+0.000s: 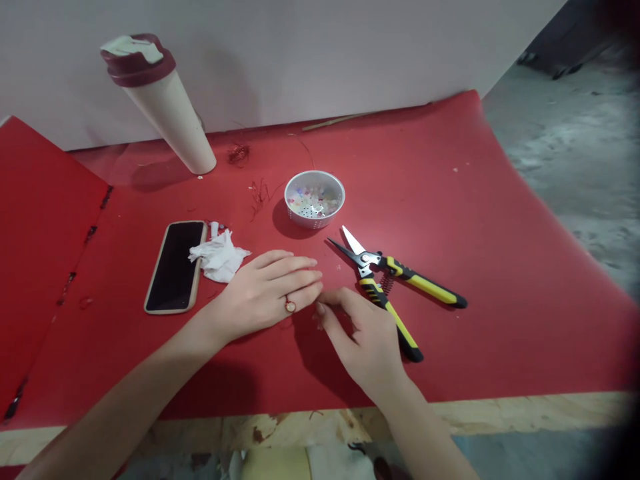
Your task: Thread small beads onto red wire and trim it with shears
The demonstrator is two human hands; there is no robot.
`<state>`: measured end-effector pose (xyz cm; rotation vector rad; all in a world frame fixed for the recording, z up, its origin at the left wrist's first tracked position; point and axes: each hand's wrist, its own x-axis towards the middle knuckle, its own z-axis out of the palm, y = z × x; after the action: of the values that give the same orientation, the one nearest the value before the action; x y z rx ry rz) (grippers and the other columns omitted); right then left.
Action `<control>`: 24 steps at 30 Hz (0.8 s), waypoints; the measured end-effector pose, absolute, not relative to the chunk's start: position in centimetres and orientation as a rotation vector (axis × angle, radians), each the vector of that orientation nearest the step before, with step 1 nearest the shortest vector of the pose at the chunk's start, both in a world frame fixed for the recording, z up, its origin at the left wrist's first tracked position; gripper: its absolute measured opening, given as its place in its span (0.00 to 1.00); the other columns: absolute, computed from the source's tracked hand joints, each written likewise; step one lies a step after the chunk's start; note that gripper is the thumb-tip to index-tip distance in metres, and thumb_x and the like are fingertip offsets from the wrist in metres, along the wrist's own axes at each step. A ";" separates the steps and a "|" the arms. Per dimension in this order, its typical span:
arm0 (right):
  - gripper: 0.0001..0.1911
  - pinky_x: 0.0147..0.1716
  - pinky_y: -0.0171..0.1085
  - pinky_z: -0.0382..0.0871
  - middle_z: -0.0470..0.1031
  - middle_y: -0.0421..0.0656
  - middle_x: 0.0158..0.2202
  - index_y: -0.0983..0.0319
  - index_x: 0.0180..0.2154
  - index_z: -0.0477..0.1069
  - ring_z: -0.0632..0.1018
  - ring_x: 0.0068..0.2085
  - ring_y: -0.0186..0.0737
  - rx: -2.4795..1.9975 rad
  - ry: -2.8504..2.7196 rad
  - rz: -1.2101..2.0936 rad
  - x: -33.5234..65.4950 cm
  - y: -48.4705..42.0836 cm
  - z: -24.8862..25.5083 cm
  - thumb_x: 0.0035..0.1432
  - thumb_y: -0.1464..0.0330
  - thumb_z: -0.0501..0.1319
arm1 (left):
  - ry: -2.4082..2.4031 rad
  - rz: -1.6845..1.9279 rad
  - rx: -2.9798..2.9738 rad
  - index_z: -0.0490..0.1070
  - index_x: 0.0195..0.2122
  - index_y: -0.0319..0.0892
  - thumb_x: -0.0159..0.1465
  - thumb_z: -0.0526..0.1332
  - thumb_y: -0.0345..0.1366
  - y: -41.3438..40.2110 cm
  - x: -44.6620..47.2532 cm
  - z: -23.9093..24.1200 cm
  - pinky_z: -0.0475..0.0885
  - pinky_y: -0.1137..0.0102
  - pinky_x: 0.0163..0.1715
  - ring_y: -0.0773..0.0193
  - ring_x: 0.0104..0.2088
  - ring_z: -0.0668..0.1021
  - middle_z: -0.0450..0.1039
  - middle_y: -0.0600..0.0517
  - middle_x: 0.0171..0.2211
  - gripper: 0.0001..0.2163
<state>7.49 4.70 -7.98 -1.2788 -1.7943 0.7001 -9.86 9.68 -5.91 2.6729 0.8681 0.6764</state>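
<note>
My left hand (267,287) lies flat on the red mat (475,220), fingers stretched out and together, a ring with a round stone on one finger. My right hand (363,337) rests just right of it, fingers curled down in a pinch at the left hand's fingertips; whatever it pinches is too small to make out. Yellow-and-black snips (400,280) lie open on the mat, touching the right hand's far side. A small white bowl of pale beads (315,197) stands beyond both hands.
A black phone (176,265) lies face up left of my left hand, with crumpled white tissue (219,256) beside it. A cream tumbler with a maroon lid (160,100) stands at the back left. Thin red thread scraps (257,192) lie near the bowl. The wooden table edge (500,410) runs in front.
</note>
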 end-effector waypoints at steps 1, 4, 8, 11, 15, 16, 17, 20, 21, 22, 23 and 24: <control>0.06 0.25 0.31 0.69 0.75 0.39 0.24 0.61 0.28 0.67 0.76 0.25 0.34 -1.276 -1.798 0.669 7.5 4.7 -8.0 0.55 0.75 0.55 | 0.881 0.699 2.637 0.74 0.39 0.48 0.63 0.55 0.31 9.7 -9.8 -6.0 0.67 0.65 0.47 0.64 0.46 0.76 0.78 0.53 0.41 0.09; 0.06 0.25 0.31 0.69 0.75 0.39 0.24 0.61 0.30 0.67 0.76 0.25 0.34 -1.235 -1.825 0.568 7.5 4.6 -8.1 0.56 0.75 0.55 | 0.892 0.779 2.514 0.74 0.36 0.49 0.62 0.57 0.30 9.7 -9.8 -6.2 0.67 0.67 0.44 0.64 0.44 0.77 0.78 0.53 0.39 0.08; 0.06 0.26 0.31 0.69 0.73 0.40 0.24 0.62 0.31 0.66 0.74 0.26 0.33 -1.195 -1.875 0.463 7.5 4.4 -8.3 0.56 0.77 0.55 | 0.877 0.813 2.384 0.74 0.35 0.51 0.61 0.58 0.30 9.7 -10.0 -6.2 0.65 0.68 0.43 0.65 0.41 0.78 0.78 0.55 0.37 0.08; 0.06 0.26 0.31 0.69 0.72 0.40 0.24 0.62 0.32 0.66 0.73 0.25 0.33 -1.153 -1.893 0.399 7.4 4.4 -8.4 0.56 0.77 0.54 | 0.932 0.774 2.418 0.74 0.35 0.52 0.61 0.57 0.30 9.5 -10.1 -6.5 0.62 0.68 0.40 0.66 0.40 0.77 0.78 0.57 0.36 0.09; 0.07 0.26 0.32 0.70 0.71 0.41 0.24 0.62 0.33 0.65 0.72 0.25 0.34 -1.115 -1.893 0.329 7.3 4.4 -8.4 0.56 0.78 0.53 | 1.048 0.663 2.520 0.73 0.31 0.50 0.62 0.53 0.29 9.3 -10.0 -6.6 0.57 0.66 0.35 0.66 0.34 0.75 0.77 0.56 0.27 0.11; 0.07 0.26 0.33 0.70 0.71 0.42 0.24 0.62 0.34 0.65 0.72 0.25 0.34 -1.115 -1.895 0.325 7.3 4.4 -8.4 0.56 0.78 0.53 | 1.053 0.619 2.532 0.73 0.30 0.49 0.62 0.53 0.30 9.2 -9.9 -6.4 0.56 0.65 0.35 0.65 0.32 0.74 0.76 0.56 0.25 0.11; 0.07 0.26 0.33 0.70 0.71 0.42 0.24 0.62 0.34 0.65 0.72 0.25 0.34 -1.116 -1.900 0.326 7.3 4.4 -8.4 0.56 0.78 0.53 | 1.045 0.575 2.546 0.72 0.29 0.48 0.61 0.53 0.30 9.2 -9.9 -6.2 0.56 0.65 0.35 0.65 0.31 0.74 0.75 0.55 0.25 0.10; 0.07 0.26 0.33 0.70 0.70 0.42 0.24 0.63 0.34 0.66 0.72 0.25 0.35 -1.113 -1.917 0.344 7.2 4.4 -8.5 0.56 0.79 0.53 | 0.994 0.487 2.606 0.72 0.28 0.46 0.61 0.53 0.32 9.3 -9.6 -5.2 0.56 0.64 0.35 0.65 0.30 0.72 0.74 0.53 0.24 0.09; 0.07 0.26 0.33 0.70 0.70 0.42 0.24 0.63 0.34 0.66 0.72 0.25 0.35 -1.111 -1.920 0.348 7.3 4.4 -8.5 0.56 0.79 0.53 | 0.983 0.482 2.606 0.72 0.28 0.45 0.61 0.53 0.32 9.3 -9.6 -4.9 0.55 0.64 0.35 0.65 0.29 0.72 0.73 0.53 0.23 0.09; 0.07 0.27 0.33 0.70 0.70 0.42 0.24 0.63 0.34 0.66 0.72 0.26 0.35 -1.110 -1.920 0.351 7.3 4.4 -8.5 0.57 0.79 0.53 | 0.976 0.483 2.586 0.72 0.28 0.45 0.61 0.53 0.32 9.3 -9.5 -4.6 0.55 0.65 0.35 0.65 0.29 0.72 0.73 0.54 0.23 0.09; 0.07 0.27 0.33 0.70 0.70 0.42 0.24 0.63 0.34 0.66 0.72 0.26 0.35 -1.108 -1.921 0.355 7.3 4.3 -8.5 0.57 0.79 0.53 | 0.977 0.487 2.547 0.72 0.27 0.45 0.61 0.53 0.32 9.4 -9.4 -4.4 0.56 0.65 0.35 0.66 0.28 0.72 0.72 0.54 0.22 0.09; 0.07 0.27 0.33 0.70 0.70 0.42 0.24 0.63 0.34 0.65 0.72 0.26 0.35 -1.106 -1.921 0.358 7.3 4.3 -8.5 0.57 0.79 0.52 | 0.984 0.490 2.492 0.72 0.27 0.45 0.61 0.54 0.32 9.4 -9.4 -4.3 0.56 0.65 0.35 0.66 0.28 0.71 0.72 0.55 0.22 0.09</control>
<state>7.30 4.32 -8.46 -1.1061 -1.9209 0.3580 -9.41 9.43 -4.34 2.4921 0.9837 0.4902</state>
